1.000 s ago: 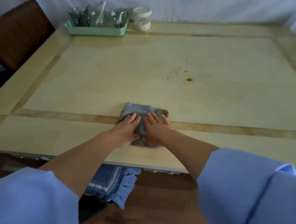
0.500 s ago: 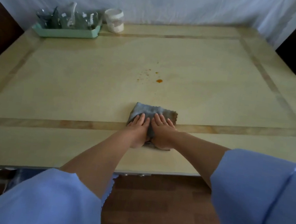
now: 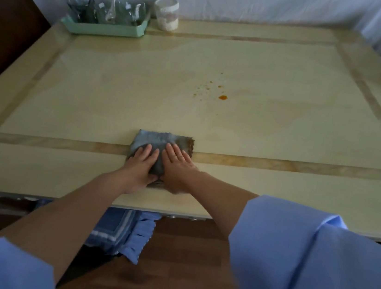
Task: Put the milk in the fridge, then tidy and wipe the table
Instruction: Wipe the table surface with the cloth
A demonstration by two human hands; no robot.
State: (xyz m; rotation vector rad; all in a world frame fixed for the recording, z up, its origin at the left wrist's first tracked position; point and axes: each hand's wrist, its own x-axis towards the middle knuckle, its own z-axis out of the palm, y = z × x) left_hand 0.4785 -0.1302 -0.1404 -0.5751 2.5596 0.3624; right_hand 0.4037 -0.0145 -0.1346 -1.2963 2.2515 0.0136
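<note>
Folded blue-grey cloth lying at 6 o'clock on desk, near front edge, straddling darker inlay band. Left hand and right hand pressing flat on it side by side, fingers straight, gripping nothing.

Cloth looking soft, light, limp. Likely gliding easily on glossy top, bunching if shoved from one edge. Best hold, as I'm judging it: palms spread over middle, bearing down.

Orange spill sitting at 1 o'clock from cloth, well apart, not yet wiped. Green tray of glassware and lidded jar standing at 11 o'clock, far edge.
</note>
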